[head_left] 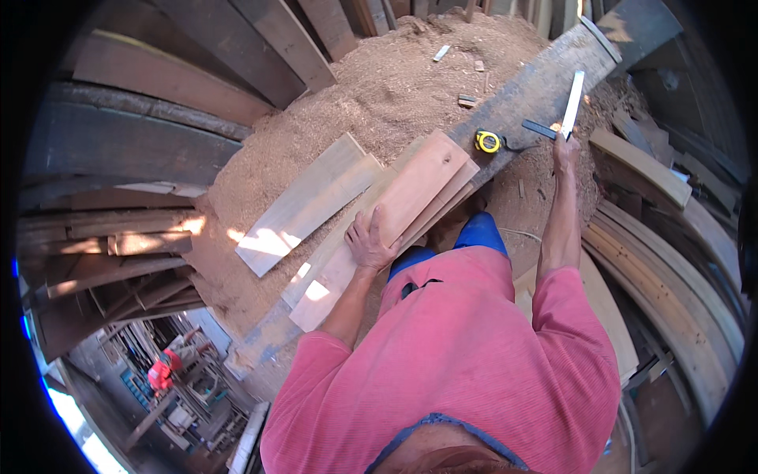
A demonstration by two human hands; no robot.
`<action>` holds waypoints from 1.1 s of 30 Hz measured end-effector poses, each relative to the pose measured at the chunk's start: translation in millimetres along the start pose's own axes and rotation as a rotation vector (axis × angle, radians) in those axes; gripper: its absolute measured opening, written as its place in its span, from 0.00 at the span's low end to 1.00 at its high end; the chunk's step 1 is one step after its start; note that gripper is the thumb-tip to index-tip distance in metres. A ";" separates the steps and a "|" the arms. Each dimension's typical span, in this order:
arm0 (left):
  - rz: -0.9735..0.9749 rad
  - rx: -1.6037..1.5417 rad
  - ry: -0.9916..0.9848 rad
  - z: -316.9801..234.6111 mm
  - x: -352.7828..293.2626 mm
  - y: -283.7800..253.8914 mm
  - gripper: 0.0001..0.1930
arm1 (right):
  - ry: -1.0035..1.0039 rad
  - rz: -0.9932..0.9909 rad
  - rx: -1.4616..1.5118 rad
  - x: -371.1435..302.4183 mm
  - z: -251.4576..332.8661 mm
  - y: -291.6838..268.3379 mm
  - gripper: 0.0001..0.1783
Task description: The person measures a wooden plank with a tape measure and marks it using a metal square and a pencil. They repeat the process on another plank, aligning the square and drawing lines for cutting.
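My left hand (371, 241) lies with its fingers spread on the top face of a pale reddish wooden board (422, 189). That board rests slantwise on other boards stacked on a long worn bench plank (521, 87). Out to the right, my right hand (565, 152) is closed around a try square (574, 99) with a bright metal blade and a dark bar, held near the bench's right edge. Between the board's far end and the square, a yellow and black tape measure (487, 141) sits on the plank.
Sawdust (363, 103) covers the ground beyond the bench. A loose pale board (308, 201) lies left of the stack. Planks (158, 134) lean along the left, and stacked timber (655, 268) stands close on the right. A person in red (164, 370) is far off at lower left.
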State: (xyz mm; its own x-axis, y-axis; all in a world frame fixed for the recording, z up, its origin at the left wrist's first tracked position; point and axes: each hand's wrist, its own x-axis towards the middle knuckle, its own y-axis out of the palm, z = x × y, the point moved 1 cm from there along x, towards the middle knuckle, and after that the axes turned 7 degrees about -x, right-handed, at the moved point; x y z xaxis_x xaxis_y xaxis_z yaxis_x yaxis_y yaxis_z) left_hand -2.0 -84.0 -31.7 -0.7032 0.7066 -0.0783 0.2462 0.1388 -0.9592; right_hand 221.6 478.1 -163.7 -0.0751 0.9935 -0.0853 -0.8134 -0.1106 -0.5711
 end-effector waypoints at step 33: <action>0.132 -0.106 0.145 -61.2 81.5 17.8 0.71 | 0.079 0.450 0.136 -285.2 95.7 8.4 0.13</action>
State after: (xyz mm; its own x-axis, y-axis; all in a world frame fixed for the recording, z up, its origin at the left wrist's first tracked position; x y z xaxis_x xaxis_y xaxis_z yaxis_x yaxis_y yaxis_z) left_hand -14.1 18.6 -38.6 -0.5589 0.8149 -0.1536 0.4039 0.1058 -0.9087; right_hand 180.9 196.3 -66.0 -0.3976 0.8418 -0.3650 -0.7786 -0.5200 -0.3513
